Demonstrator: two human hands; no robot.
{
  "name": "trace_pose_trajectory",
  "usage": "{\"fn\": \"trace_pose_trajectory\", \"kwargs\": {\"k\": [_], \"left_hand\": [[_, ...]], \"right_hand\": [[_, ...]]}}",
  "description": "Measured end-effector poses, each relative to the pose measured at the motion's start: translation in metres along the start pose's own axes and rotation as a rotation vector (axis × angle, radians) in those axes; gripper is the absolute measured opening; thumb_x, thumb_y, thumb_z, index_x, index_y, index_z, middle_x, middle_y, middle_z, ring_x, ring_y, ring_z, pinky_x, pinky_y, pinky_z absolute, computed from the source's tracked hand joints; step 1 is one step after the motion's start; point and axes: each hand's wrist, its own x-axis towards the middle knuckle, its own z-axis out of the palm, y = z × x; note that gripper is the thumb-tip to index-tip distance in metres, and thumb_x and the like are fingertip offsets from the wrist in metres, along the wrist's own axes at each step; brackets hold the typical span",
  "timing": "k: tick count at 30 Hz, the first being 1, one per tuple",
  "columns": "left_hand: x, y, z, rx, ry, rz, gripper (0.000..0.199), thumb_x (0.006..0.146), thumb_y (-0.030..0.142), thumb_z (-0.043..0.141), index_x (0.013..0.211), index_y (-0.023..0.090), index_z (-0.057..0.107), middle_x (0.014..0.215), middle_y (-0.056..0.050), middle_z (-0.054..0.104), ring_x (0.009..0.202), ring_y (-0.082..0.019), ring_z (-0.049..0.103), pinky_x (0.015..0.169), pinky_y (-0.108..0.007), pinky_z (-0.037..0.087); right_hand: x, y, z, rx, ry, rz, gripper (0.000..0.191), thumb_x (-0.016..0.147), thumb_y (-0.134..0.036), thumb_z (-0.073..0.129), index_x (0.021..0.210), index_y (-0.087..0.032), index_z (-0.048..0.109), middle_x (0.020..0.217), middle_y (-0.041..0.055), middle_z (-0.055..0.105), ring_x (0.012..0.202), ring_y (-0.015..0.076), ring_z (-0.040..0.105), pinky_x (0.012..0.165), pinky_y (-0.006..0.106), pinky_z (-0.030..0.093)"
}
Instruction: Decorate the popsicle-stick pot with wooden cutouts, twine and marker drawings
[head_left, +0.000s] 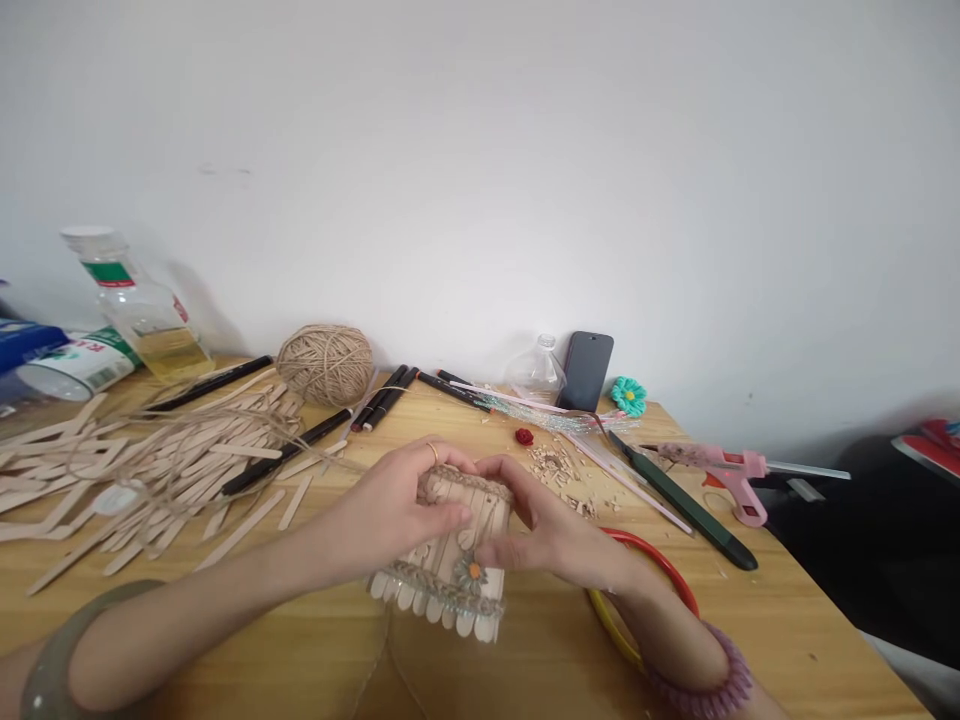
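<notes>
A small craft made of wooden popsicle sticks (442, 535) is between my two hands, tilted above the table. Twine runs along its top and bottom edges, rounded stick ends show below, and a grey flower (471, 572) with an orange centre sits on its front. My left hand (431, 490) grips the upper left side, thumb across the front face. On the right side, my right hand (544, 520) wraps its fingers round the top edge, thumb near the flower. A loose strand of twine (386, 650) hangs below the craft. Its back is hidden.
Loose popsicle sticks (217, 450) and a twine ball (325, 363) lie left, by a bottle (154, 320). Behind are black markers (386, 400) and a phone (586, 370). Right are a pink glue gun (739, 475), a dark green tool (682, 505) and a red-yellow ring (660, 560).
</notes>
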Motion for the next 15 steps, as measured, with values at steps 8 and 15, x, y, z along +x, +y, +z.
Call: {"fn": "trace_pose_trajectory", "kwargs": {"k": [8, 15], "left_hand": [[-0.001, -0.005, 0.008, -0.047, 0.074, -0.132, 0.021, 0.074, 0.028, 0.058, 0.093, 0.018, 0.06, 0.103, -0.004, 0.066, 0.1, -0.025, 0.057, 0.09, -0.035, 0.041], [-0.001, -0.007, 0.01, -0.033, 0.084, -0.132, 0.023, 0.072, 0.025, 0.054, 0.094, 0.02, 0.057, 0.102, -0.005, 0.061, 0.101, -0.024, 0.053, 0.09, -0.036, 0.037]], "right_hand": [[-0.002, 0.022, 0.001, 0.048, 0.135, -0.02, 0.036, 0.079, -0.033, 0.063, 0.11, -0.024, 0.047, 0.119, 0.0059, 0.046, 0.121, 0.0238, 0.039, 0.101, 0.042, 0.03], [-0.003, 0.022, 0.011, 0.161, 0.166, 0.042, 0.034, 0.075, -0.031, 0.066, 0.103, -0.024, 0.049, 0.106, 0.0027, 0.05, 0.105, 0.021, 0.047, 0.088, 0.035, 0.037]]}}
